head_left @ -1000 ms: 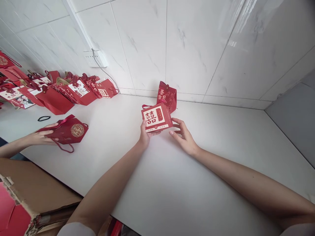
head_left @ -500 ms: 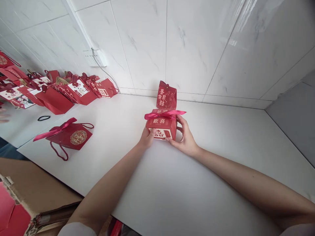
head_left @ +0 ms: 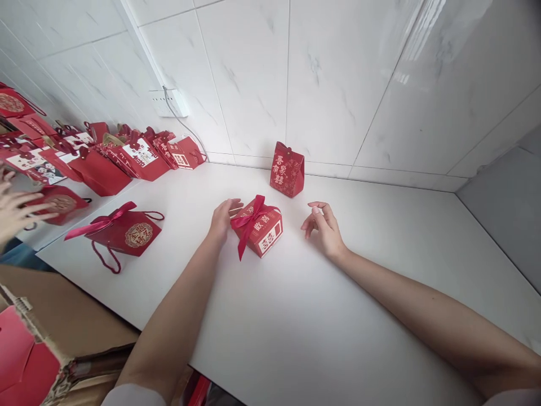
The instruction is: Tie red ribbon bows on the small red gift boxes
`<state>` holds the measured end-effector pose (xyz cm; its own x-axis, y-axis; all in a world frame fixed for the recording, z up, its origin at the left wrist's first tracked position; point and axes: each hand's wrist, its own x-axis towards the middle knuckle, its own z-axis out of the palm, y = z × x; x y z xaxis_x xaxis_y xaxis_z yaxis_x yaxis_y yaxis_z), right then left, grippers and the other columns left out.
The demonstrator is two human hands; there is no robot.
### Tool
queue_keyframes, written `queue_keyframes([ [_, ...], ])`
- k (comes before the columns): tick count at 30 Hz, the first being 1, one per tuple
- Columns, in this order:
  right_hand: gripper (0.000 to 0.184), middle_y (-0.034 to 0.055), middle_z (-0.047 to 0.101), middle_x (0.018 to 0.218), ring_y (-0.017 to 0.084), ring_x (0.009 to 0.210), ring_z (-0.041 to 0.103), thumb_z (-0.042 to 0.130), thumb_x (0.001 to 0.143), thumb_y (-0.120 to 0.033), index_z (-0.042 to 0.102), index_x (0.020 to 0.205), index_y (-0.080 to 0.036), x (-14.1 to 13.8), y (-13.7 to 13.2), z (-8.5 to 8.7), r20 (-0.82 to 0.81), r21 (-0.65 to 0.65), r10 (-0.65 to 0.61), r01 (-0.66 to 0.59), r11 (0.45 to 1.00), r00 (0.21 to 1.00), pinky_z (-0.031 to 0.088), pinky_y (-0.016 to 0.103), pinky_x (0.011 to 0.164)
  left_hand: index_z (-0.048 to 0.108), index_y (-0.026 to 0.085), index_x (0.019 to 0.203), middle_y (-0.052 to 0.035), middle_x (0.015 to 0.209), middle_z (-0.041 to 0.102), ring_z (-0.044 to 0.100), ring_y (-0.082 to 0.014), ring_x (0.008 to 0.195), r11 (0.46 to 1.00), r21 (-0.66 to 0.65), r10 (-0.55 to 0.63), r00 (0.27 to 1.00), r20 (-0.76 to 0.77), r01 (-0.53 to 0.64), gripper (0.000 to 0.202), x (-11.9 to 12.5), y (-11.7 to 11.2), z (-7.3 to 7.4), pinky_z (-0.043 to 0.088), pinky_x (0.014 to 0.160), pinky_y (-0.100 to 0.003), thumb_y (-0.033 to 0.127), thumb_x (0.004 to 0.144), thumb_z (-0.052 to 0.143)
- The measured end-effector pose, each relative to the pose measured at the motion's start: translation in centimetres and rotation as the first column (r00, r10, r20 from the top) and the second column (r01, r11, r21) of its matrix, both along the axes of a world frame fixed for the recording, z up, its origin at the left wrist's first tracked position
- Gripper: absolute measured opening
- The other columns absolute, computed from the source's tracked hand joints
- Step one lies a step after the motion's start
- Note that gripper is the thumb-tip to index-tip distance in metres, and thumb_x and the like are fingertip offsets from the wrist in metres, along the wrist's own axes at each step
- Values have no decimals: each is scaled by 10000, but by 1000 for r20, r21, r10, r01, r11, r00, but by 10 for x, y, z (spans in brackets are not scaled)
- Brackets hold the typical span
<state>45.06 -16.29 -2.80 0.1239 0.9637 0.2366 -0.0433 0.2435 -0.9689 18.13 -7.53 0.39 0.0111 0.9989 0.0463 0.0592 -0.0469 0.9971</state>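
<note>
A red gift box with gold and white print and a dark pink ribbon bow lies on the white table in front of me, turned at an angle. My left hand is at its left side, fingers stretched out; whether they touch the box I cannot tell. To the right, apart from the box, my right hand hovers with its fingers loosely bent and nothing in them. Behind, a smaller red box with a peaked top stands upright near the wall.
At left lies a dark red box with rope handles and a pink ribbon. Several red gift boxes crowd the far left, where another person's hand reaches in. An opened cardboard carton stands at the table's lower left edge.
Both my hands have let go of the ribboned box and moved apart. The box has turned and sits slightly nearer to me. At far left, another person's hand and a red box have come into view.
</note>
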Motion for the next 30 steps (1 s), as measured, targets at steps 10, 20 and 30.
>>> queue_keyframes([
  [10, 433, -41, 656, 629, 132, 432, 519, 442, 942, -585, 473, 1240, -272, -13, -9, 4, -51, -80, 211, -215, 973, 976, 510, 314, 602, 684, 201, 1063, -115, 1078, 715, 639, -291, 1014, 997, 9, -67, 931, -358, 75, 612, -18, -26, 72, 403, 955, -426, 697, 858, 389],
  [20, 397, -32, 667, 711, 122, 472, 574, 490, 897, -600, 494, 1075, -245, 5, 15, -10, -145, -176, 62, -88, 980, 987, 503, 308, 644, 639, 203, 801, -130, 824, 692, 447, -506, 1233, 999, -32, -10, 799, -601, -11, 529, 43, -59, 94, 235, 1049, -543, 579, 483, 833],
  [30, 402, -33, 662, 671, 124, 454, 577, 668, 769, -516, 520, 1016, -235, 11, 15, -10, -159, -227, 51, -87, 970, 986, 475, 277, 561, 654, 173, 963, -35, 755, 648, 534, -487, 1173, 901, -3, -403, 836, -373, 433, 634, 92, -72, 91, 300, 1085, -547, 330, 392, 882],
])
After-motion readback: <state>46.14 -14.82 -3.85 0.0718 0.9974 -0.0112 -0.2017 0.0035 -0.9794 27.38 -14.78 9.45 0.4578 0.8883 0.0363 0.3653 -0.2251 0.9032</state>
